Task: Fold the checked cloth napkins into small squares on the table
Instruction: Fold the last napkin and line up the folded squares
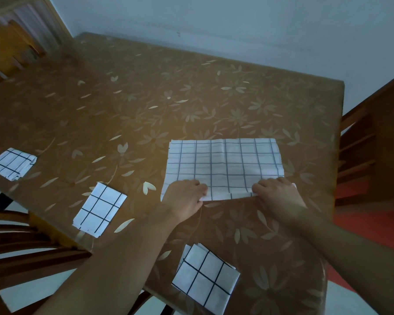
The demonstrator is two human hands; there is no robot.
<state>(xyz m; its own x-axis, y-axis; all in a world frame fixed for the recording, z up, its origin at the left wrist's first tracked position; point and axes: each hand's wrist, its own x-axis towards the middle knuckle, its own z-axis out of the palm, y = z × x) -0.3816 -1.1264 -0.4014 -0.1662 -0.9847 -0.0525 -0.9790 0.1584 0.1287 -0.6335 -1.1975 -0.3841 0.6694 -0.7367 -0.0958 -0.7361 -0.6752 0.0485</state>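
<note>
Gripping the near edge of a half-folded checked napkin (pixel 224 168), the left hand (pixel 184 198) and right hand (pixel 278 195) each curl their fingers round it, toward 3 o'clock on the floral-covered table (pixel 146 110). Three folded squares lie at 9 o'clock (pixel 13 163), 8 o'clock (pixel 99 209) and 6 o'clock (pixel 205 278).

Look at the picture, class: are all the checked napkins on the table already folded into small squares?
No: three small folded squares lie on the table, but the large napkin is still a wide rectangle gripped by both hands.
</note>
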